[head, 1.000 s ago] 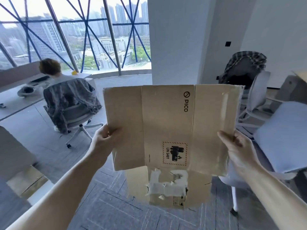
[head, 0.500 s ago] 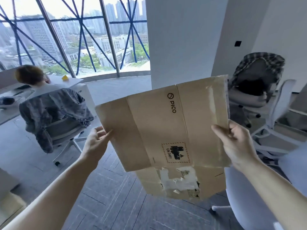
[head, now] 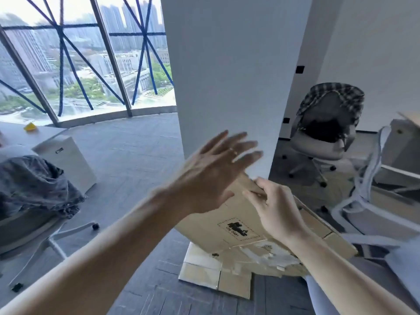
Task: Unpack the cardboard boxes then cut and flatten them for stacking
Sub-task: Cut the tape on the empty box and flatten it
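Note:
A flattened brown cardboard box [head: 236,226] with a black hazard label and torn white tape hangs tilted low in front of me. My right hand [head: 275,210] grips its upper edge with curled fingers. Blurred by motion, my left hand [head: 216,169] is spread flat with straight fingers above the box's upper left part and holds nothing. Under the held box, more flattened cardboard [head: 213,273] lies on the grey carpet.
A wide white pillar [head: 227,76] stands straight ahead. Office chairs stand at right [head: 327,135] and near right [head: 375,201]. At left are a chair draped with a grey garment [head: 34,183], a white cabinet [head: 68,160] and a curved window wall.
My left hand has let go of the box's left edge and risen with fingers spread. The box has dropped lower and tilted, held by my right hand alone. The view has turned right.

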A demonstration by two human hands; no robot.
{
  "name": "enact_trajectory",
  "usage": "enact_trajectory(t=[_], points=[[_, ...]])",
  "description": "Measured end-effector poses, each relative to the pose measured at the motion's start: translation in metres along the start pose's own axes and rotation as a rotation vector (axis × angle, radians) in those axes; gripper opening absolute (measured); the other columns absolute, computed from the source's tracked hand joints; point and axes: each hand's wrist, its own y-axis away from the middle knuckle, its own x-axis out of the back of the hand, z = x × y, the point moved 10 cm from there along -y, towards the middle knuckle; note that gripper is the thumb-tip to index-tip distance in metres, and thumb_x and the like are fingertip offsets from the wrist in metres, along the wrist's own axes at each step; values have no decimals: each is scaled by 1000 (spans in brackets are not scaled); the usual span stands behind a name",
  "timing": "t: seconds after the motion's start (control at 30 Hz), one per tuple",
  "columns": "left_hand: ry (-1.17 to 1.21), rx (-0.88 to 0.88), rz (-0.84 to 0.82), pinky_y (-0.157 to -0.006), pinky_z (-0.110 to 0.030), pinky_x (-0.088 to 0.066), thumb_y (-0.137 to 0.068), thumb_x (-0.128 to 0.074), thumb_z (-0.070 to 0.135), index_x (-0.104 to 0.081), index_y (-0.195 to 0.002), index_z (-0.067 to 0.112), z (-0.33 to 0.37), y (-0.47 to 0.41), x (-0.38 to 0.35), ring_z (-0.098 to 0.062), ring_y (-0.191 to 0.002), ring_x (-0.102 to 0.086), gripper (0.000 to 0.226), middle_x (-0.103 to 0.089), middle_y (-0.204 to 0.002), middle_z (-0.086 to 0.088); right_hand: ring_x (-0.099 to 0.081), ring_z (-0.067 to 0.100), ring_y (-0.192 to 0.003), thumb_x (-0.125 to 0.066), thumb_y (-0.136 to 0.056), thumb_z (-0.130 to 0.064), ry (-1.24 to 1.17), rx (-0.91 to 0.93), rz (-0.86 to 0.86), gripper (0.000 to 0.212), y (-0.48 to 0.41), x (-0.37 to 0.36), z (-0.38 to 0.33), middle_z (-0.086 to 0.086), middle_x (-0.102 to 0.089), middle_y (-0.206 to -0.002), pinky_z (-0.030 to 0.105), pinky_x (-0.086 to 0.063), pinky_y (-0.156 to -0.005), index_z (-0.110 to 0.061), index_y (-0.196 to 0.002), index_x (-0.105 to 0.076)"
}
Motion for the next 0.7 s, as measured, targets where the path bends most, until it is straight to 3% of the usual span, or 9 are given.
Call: enact_trajectory(t=[0.07, 0.13, 0.2, 0.23, 0.33, 0.4, 0.53, 0.6, 0.7], points=[[-157, 33, -242, -124, -33, -20, -84, -78, 27, -40, -150, 21, -14, -28, -47, -19, -144, -40, 76, -52, -149, -1, -59, 6, -52, -64, -98, -26, 75, 16, -71, 10, -33, -19, 14, -5, -67, -65, 22, -46, -51, -22, -90, -66], [-306, 68, -376, -97, -28, -44, -89, -66, 13, -54, -122, 24, -36, -46, -79, -18, -113, -63, 37, -67, -111, 6, -65, 7, -62, -61, -100, -29, 149, 43, -107, 7, -61, -29, 25, -8, -71, -74, 33, -54, -60, -25, -97, -66], [-239, 159, -404, -67, -24, -39, -91, -53, 4, -57, -96, 24, -60, -58, -89, -19, -84, -65, 22, -57, -79, 7, -65, 8, -64, -60, -100, -28, 184, 82, -139, 9, -85, -33, 32, -11, -71, -75, 37, -54, -63, -27, -100, -69], [-146, 207, -406, -63, -27, -37, -93, -48, 4, -59, -91, 22, -74, -60, -97, -20, -78, -61, 21, -54, -74, 6, -65, 8, -65, -60, -99, -28, 173, 105, -157, 11, -96, -33, 33, -12, -71, -76, 36, -54, -64, -28, -101, -70], [-12, 321, -391, -66, -32, -39, -100, -42, 23, -64, -89, 19, -126, -55, -120, -19, -70, -51, 25, -55, -75, 5, -64, -3, -81, -62, -95, -47, 83, 128, -232, 23, -128, -23, 45, -20, -70, -95, 25, -55, -74, -31, -111, -69], [-88, 305, -320, -62, -29, -42, -97, -60, 22, -56, -78, 20, -159, -47, -122, -10, -57, -48, 20, -49, -63, 11, -59, -8, -99, -56, -93, -63, 73, 124, -279, 44, -149, -16, 61, -23, -64, -113, 21, -50, -87, -32, -124, -63], [-152, 281, -282, -63, -24, -36, -95, -68, 32, -58, -78, 28, -213, -29, -121, -4, -55, -52, 21, -54, -62, 12, -40, 4, -137, -37, -89, -81, 112, -80, -199, 77, -201, 3, 139, -10, -49, -147, 40, -39, -113, -27, -143, -50], [-140, 262, -256, -61, -23, -36, -95, -68, 37, -62, -81, 30, -235, -22, -119, -4, -55, -54, 16, -58, -65, 14, -28, 16, -148, -50, -77, -83, 242, -229, -307, 96, -217, -7, 179, -4, -34, -160, 45, -28, -121, -25, -152, -35], [-86, 211, -214, -58, -23, -39, -96, -61, 41, -65, -84, 31, -265, -17, -121, -6, -56, -58, 16, -62, -69, 15, -27, 23, -151, -66, -63, -86, 462, -292, -526, 122, -226, -43, 215, -1, -27, -165, 46, -25, -122, -27, -159, -19]])
